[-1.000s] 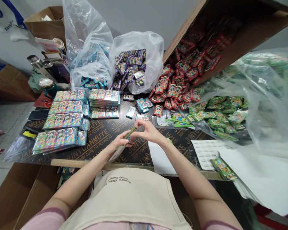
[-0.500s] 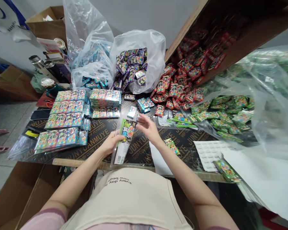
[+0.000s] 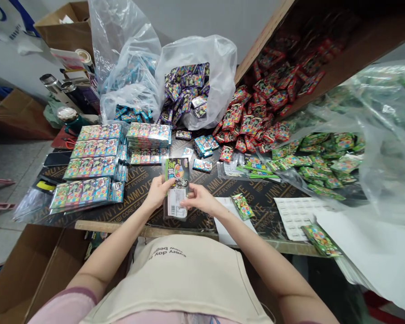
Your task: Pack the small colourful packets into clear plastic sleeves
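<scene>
Between my hands, above the near part of the bench, is a clear plastic pouch with a printed card in it, dark with green lettering above and a white barcode label below. My left hand pinches its left edge, thumb on the front. My right hand grips the right edge lower down, thumb over the label. Just beyond the pouch lie a small blue box and a stack of blue boxes. A green packet rests on white paper to the right of my right hand.
Stacks of filled packs stand at the left. Along the back are a bag of purple boxes, a tipped carton spilling red boxes, and green packets in plastic. A label sheet lies at the right.
My right hand has come down from above the pouch and taken its right edge. The pouch now stands straighter. A blue box now shows on the bench just beyond it.
</scene>
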Motion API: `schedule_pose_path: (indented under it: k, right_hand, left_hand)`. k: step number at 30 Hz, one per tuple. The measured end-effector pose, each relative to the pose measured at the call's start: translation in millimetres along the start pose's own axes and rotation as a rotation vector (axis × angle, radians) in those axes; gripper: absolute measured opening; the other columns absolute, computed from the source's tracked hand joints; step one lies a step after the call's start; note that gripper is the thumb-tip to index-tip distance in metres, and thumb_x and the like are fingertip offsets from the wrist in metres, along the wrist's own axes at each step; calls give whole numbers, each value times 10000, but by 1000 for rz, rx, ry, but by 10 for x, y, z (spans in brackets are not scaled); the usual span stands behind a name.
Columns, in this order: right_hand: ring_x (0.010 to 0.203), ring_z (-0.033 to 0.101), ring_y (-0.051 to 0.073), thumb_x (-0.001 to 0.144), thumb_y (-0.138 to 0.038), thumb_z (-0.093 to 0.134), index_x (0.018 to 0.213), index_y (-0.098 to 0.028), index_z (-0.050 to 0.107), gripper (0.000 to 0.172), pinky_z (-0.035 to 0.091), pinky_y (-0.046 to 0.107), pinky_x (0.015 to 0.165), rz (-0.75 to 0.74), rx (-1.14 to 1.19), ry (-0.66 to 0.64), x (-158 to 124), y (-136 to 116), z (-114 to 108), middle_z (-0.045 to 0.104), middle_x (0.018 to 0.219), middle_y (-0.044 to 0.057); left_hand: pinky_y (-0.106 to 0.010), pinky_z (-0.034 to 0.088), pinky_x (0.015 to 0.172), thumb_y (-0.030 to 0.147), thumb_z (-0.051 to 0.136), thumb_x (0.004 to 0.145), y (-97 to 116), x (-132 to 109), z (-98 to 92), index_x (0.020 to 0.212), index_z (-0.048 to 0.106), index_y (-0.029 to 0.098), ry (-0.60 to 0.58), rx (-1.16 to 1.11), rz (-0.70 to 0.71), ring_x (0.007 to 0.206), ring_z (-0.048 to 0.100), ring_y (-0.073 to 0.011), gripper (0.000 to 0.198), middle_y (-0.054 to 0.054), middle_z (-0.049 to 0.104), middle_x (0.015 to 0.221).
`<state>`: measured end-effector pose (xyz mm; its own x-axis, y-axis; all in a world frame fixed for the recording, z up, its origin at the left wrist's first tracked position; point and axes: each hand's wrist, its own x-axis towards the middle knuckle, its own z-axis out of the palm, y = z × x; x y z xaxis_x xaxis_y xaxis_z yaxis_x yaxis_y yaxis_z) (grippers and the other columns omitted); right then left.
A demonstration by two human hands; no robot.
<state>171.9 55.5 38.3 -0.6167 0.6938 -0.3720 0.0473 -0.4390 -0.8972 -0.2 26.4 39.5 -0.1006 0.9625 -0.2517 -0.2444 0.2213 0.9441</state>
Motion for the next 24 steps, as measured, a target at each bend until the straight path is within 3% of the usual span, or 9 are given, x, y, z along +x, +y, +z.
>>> schedule_pose_path:
  k: [3,7,12,17,19,22,24]
  right_hand:
    - [617,656,147,555,-326,828,896,-151,653,421,548,281,625,-14,-16,40,-43,61,-36,710,734,-9]
    - [585,649,153,561,-329,826,886,-153,661,405,537,285,586,2,-34,76,-90,23,-134,714,719,-8]
    - [611,669,169,537,-334,845,904,-153,655,451,551,312,634,46,43,5,-146,20,-124,720,720,2]
    - [589,658,161,555,-349,829,902,-159,632,442,541,299,613,-8,34,180,-112,133,-131,713,703,-7]
    - [594,662,164,555,-348,829,942,-163,613,481,540,295,599,18,31,163,-111,175,-167,710,702,-9]
    - [567,638,144,544,-310,836,1015,-165,589,551,513,258,545,41,-28,86,-138,251,-213,699,713,-20]
    - [541,604,123,550,-292,825,996,-162,598,517,489,236,515,12,-129,116,-157,316,-226,684,711,-29]
  left_hand:
    - [-251,486,615,390,770,666,32,4,-8,873,687,105,-66,-40,-58,643,610,-141,361,-46,707,785]
    - [-225,477,563,376,811,627,72,-19,-56,942,695,111,-128,-2,-111,650,626,-138,428,-60,715,825]
    - [-207,453,504,414,812,626,62,-6,-98,794,681,95,-128,-17,-150,541,585,-104,384,-36,682,689]
    - [-201,492,541,385,821,625,-2,-34,-88,973,657,122,-203,-13,-172,654,642,-128,466,-50,713,830]
    - [-212,500,536,399,823,616,-54,-66,-83,961,646,116,-232,-12,-207,642,647,-140,480,-50,711,794]
    - [-228,501,511,424,826,598,-142,-104,-72,876,628,109,-206,-44,-261,555,621,-132,464,-30,688,685]
    - [-235,512,540,410,832,592,-186,-109,-60,906,629,114,-173,-47,-250,593,638,-141,477,-35,701,721]
